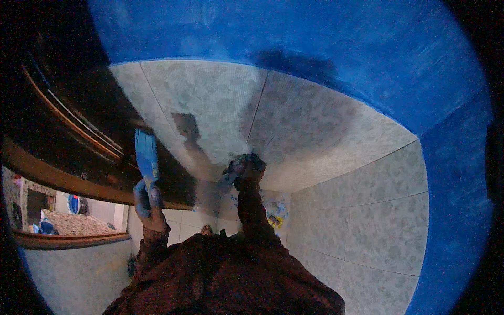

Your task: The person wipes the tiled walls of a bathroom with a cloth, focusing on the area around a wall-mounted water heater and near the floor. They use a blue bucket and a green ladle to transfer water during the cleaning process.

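My left hand (148, 202) is closed round the handle of a flat paintbrush (146, 152), held bristles up and coated in blue paint. The fingers are smeared with blue. Further right, my right hand (255, 170) is closed on a crumpled dark cloth (239, 165) close to the pale tiled wall (220, 86). Whether the cloth touches the tiles I cannot tell. Above the tiles the wall is blue (315, 31), with a darker patch just over the edge where the two meet.
A dark door or panel (94, 113) with brown edging stands on the left. Past it, an opening shows another room with a speckled floor (79, 223). Low down lie a blue-spotted sheet (281, 202) and a yellow item (275, 220). More tiled wall (367, 226) rises at right.
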A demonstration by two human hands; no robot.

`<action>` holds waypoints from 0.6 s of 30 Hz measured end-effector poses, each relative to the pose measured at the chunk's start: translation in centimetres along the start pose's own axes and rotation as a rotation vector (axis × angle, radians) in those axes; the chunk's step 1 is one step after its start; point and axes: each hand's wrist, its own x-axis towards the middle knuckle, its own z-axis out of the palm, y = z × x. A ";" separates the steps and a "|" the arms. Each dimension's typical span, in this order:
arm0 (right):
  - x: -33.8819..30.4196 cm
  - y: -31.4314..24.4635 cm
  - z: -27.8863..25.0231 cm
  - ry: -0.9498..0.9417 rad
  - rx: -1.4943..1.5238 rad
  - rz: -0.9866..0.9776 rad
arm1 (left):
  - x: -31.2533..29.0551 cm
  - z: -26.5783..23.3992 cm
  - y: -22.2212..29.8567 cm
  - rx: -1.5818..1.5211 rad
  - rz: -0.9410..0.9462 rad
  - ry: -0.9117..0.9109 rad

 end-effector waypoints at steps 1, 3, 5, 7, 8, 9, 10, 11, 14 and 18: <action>-0.2 -1.0 -0.7 -0.028 0.053 0.036 | -0.3 -0.1 0.0 -0.005 -0.010 -0.006; 0.4 -11.7 -1.1 0.101 0.028 0.022 | 0.0 -0.3 -0.4 0.026 -0.037 0.005; -0.1 -20.4 0.7 0.359 -0.125 0.089 | 0.1 -0.3 -0.3 0.073 -0.060 -0.003; 0.6 -17.9 2.3 0.438 -0.131 0.108 | 2.0 0.7 -0.7 0.105 -0.046 0.011; 1.0 -11.1 1.5 0.371 -0.017 0.083 | 2.1 1.2 -0.2 0.081 -0.007 -0.013; 0.6 -9.6 1.5 0.308 0.232 0.160 | 2.0 1.2 0.0 0.072 0.028 -0.019; 0.6 -9.4 1.3 0.267 0.476 0.245 | 1.5 0.9 0.2 0.063 0.054 -0.032; 0.4 -10.1 1.3 0.248 0.845 0.432 | 1.1 0.6 0.3 0.047 0.028 -0.017; 0.6 -8.4 1.2 -0.141 0.522 0.351 | 1.0 0.6 0.7 -0.034 0.015 0.005; 1.7 -8.4 0.2 -0.129 0.524 0.216 | 1.4 0.3 0.5 -0.052 0.043 -0.002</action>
